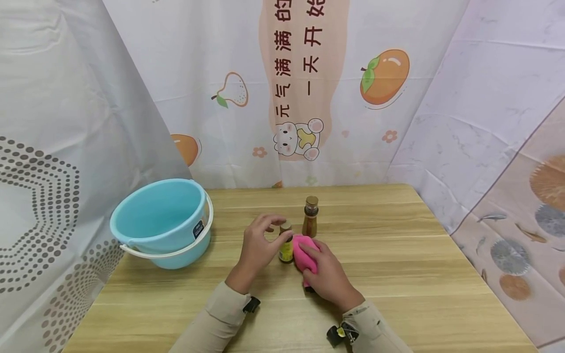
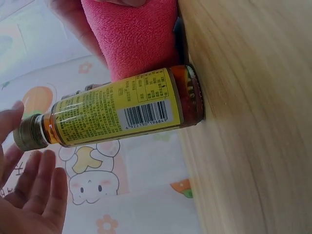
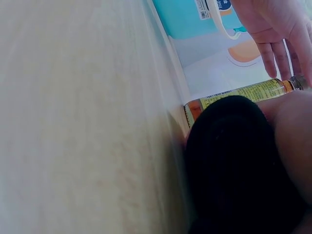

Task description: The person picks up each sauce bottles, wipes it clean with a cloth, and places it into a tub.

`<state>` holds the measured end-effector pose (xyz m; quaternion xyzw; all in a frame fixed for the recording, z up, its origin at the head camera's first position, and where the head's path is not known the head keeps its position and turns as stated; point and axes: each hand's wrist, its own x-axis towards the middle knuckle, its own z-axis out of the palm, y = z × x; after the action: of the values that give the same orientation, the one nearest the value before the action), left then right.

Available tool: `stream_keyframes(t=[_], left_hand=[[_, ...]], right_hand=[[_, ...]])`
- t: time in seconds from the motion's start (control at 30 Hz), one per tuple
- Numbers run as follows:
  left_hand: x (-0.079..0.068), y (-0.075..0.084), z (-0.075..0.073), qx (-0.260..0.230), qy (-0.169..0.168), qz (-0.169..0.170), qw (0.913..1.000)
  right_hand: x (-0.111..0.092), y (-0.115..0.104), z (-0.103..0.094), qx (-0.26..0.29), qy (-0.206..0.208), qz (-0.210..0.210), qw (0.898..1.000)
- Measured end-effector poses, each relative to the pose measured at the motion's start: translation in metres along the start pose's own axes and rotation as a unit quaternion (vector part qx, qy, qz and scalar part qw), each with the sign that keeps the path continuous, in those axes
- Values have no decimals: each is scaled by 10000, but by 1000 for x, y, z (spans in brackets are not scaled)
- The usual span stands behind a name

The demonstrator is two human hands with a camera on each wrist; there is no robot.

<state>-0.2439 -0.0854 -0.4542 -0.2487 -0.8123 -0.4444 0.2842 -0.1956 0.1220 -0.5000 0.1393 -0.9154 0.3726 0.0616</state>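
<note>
In the head view a small glass bottle (image 1: 286, 251) with a yellow label and a dull gold cap stands upright on the table. My left hand (image 1: 260, 245) is at its cap, thumb on one side and fingers loosely spread on the other. The left wrist view shows the bottle's barcode label (image 2: 146, 114) and red-orange contents near the base. My right hand (image 1: 326, 274) grips a pink terry cloth (image 1: 305, 257) against the bottle's right side. A black rounded piece (image 3: 239, 161) fills much of the right wrist view; whether it belongs to the cloth I cannot tell.
Just behind stands a second brown bottle (image 1: 311, 220) with a gold cap. A light blue bucket (image 1: 176, 255) with a white handle is at the table's left. The wooden table (image 1: 397, 255) meets a printed curtain (image 1: 212, 137) at the back.
</note>
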Motion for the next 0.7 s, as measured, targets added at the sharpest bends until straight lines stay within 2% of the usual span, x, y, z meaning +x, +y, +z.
stream_keyframes(t=[0.37,0.7], left_hand=[[1,1,-2,-165,11,-155,9997],[1,0,-3,-375,-51,-93,9992]], right_hand=[[1,1,1,109,172,-185,9996],[3,4,2,473,881,-964,9903]])
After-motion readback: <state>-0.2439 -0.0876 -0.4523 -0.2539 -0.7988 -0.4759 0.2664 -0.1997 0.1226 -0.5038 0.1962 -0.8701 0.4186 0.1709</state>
